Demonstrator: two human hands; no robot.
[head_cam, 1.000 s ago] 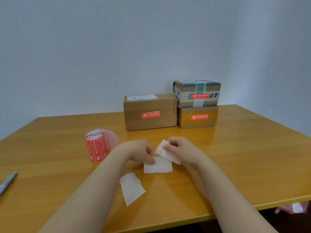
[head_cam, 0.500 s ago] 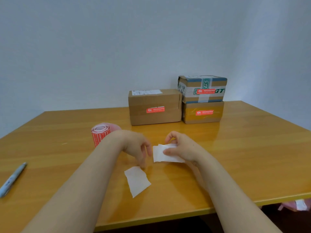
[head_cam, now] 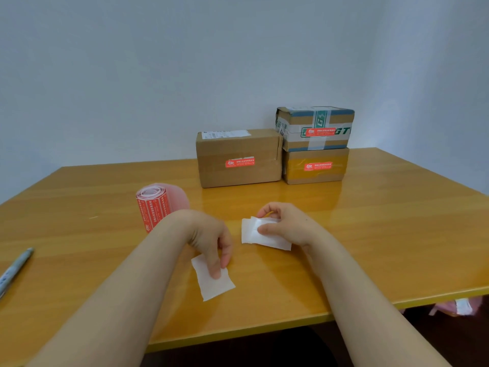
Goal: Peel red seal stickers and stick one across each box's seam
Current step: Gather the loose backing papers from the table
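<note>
Three cardboard boxes stand at the back of the table, each with a red seal sticker on its front: a plain brown box (head_cam: 238,157), a yellow-taped box (head_cam: 316,166) and a green-taped box (head_cam: 315,128) stacked on it. A roll of red stickers (head_cam: 154,205) stands to the left. My right hand (head_cam: 287,223) pinches two white backing papers (head_cam: 254,231) stacked together just above the table. My left hand (head_cam: 211,239) reaches down, its fingertips on a third white backing paper (head_cam: 214,282) lying flat.
A pen (head_cam: 14,268) lies near the table's left edge. The wooden table (head_cam: 383,234) ends close in front of me. Pink and white scraps (head_cam: 460,307) lie on the floor below the right corner. A pale wall stands right behind the boxes.
My right hand has gathered the two white papers together. My left hand let go of them and moved down and left onto the third paper.
</note>
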